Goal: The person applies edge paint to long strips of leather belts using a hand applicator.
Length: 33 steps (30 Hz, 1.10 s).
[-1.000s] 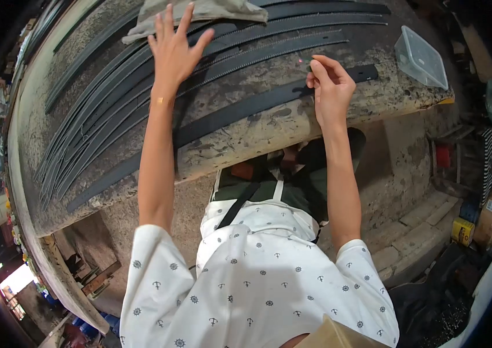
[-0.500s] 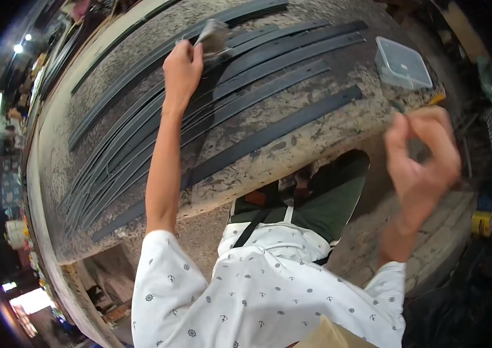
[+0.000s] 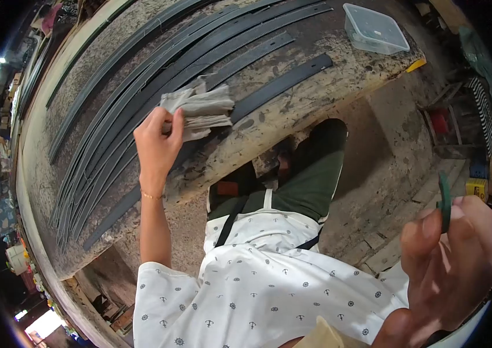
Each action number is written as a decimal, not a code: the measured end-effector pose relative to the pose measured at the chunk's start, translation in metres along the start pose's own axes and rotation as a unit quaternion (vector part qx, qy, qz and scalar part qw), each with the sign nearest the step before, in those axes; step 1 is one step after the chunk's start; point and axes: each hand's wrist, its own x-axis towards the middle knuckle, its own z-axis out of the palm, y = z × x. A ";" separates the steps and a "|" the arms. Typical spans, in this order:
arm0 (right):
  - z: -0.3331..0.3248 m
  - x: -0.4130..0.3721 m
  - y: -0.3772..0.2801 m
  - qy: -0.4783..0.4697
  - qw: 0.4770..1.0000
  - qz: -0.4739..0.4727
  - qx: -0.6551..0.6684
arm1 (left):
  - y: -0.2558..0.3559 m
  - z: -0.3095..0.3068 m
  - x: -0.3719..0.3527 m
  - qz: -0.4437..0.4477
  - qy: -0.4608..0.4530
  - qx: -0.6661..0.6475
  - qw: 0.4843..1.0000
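Bench: dark strips lie along its top. Grey cloth is now nearer its front edge, pinched in left hand. Right hand is now off its right side, fingertips closed on green piece. Both hands occupied.

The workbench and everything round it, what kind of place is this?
Probably a small leather or strap workshop: long dark strips with stitched-looking edges lie across a stained, worn bench, and the left hand holds a rag.
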 end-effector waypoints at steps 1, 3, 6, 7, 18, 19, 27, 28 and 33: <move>0.003 -0.001 0.012 0.024 0.995 -0.069 -0.065 | -0.002 -0.002 -0.007 -0.030 0.004 0.015 0.999; 0.013 0.003 0.035 0.048 0.980 -0.141 -0.133 | -0.014 -0.007 -0.021 -0.101 -0.040 0.115 0.987; 0.047 0.029 0.068 0.145 0.971 -0.142 -0.124 | -0.015 -0.001 -0.037 -0.052 -0.035 0.131 0.989; 0.064 0.044 0.077 0.174 0.967 -0.144 -0.117 | -0.012 -0.004 -0.043 -0.112 -0.129 0.166 0.971; 0.315 0.244 0.128 0.195 0.801 0.051 0.563 | 0.054 0.140 -0.017 0.073 -0.108 0.066 0.989; 0.321 0.244 0.129 0.203 0.802 0.068 0.558 | 0.054 0.142 -0.013 0.104 -0.110 0.046 0.987; 0.332 0.249 0.141 0.202 0.785 0.096 0.578 | -0.065 -0.017 -0.100 -0.078 -0.127 0.074 0.986; 0.333 0.248 0.141 0.202 0.782 0.098 0.581 | -0.075 -0.034 -0.112 -0.116 -0.110 0.072 0.984; 0.295 0.191 0.157 0.244 0.697 0.125 0.663 | -0.098 -0.054 -0.146 -0.183 -0.004 0.134 0.974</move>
